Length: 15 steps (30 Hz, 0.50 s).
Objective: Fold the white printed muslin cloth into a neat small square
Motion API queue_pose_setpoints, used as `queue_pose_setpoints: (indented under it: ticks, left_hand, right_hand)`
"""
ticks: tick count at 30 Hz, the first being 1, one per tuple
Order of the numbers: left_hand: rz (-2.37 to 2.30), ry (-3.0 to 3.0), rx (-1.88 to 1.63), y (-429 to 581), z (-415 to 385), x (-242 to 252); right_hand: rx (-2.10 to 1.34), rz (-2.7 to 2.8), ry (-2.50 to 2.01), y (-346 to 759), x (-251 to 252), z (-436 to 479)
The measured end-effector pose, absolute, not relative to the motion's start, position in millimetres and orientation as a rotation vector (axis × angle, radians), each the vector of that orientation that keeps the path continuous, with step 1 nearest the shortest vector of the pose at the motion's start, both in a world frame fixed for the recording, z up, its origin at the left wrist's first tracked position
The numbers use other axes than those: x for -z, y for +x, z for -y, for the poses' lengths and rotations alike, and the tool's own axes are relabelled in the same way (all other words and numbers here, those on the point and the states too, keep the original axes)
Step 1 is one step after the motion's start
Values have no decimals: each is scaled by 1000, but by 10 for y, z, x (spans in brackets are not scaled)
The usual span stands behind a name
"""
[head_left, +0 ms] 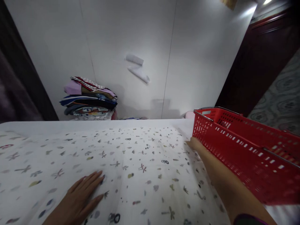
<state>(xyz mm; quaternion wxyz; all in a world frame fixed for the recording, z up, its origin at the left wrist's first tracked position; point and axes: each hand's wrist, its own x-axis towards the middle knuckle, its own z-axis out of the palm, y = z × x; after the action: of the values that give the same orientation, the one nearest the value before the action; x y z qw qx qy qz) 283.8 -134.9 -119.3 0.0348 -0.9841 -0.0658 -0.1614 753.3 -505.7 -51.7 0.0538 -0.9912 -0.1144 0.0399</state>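
Observation:
A thin white cloth (138,150) printed with small palms, pineapples and other motifs lies spread in front of me, with a few soft creases. My left hand (82,198) rests flat on it at the lower left, fingers stretched out and holding nothing. At the far right edge of the cloth, my right hand (194,144) reaches down close beside a red plastic basket (236,153). Its fingers are small and mostly hidden, so whether they pinch the cloth cannot be made out. The basket has slotted sides and metal handles.
A white table surface (70,125) shows beyond the cloth. Behind it stands a stack of folded clothes (90,100) against a pale panelled wall (131,31) with a peeling strip. A dark curtain hangs at left; a dark door is at right.

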Motion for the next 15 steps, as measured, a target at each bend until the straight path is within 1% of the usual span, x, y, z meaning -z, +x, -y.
queue_pose_setpoints:
  ticks: [11, 15]
  left_hand:
    - [242, -3104, 486, 2924, 1404, 1104]
    - [265, -3107, 455, 2958, 1420, 1074]
  right_hand:
    - [-371, 224, -2869, 6963, 256, 5772]
    - [-699, 74, -2670, 6673, 182, 6142]
